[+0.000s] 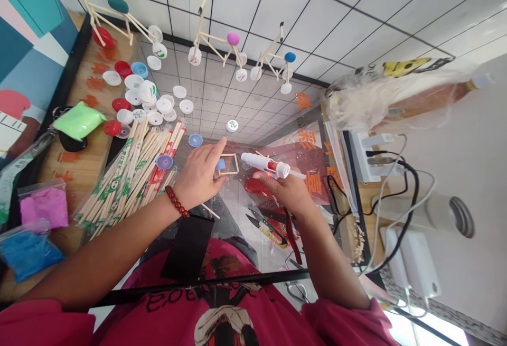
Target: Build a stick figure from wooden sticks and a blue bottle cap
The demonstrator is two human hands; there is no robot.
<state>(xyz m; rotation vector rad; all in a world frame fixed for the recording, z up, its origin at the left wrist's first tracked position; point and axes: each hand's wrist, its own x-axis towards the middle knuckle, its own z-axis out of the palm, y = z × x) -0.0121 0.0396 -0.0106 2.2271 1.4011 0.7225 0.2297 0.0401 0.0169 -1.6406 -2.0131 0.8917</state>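
My right hand (pixel 285 190) is shut on a white hot glue gun (pixel 266 165) with a red trigger section, its nozzle pointing left. Just left of the nozzle lies a small rectangular frame of wooden sticks (pixel 228 165) on a glass tabletop, with a blue piece (pixel 220 164) at its left end. My left hand (pixel 200 171) is open, its fingers spread, and its thumb is at the frame's left corner. I cannot tell whether that hand presses the frame. A red bead bracelet (pixel 176 202) circles my left wrist.
A pile of wrapped chopsticks (pixel 130 171) lies left of my hands among several bottle caps. Bags of green, pink and blue clay line the left. Scissors (pixel 265 227) lie below the glue gun. Stick models (pixel 217 39) stand at the back, and a power strip (pixel 370 156) is right.
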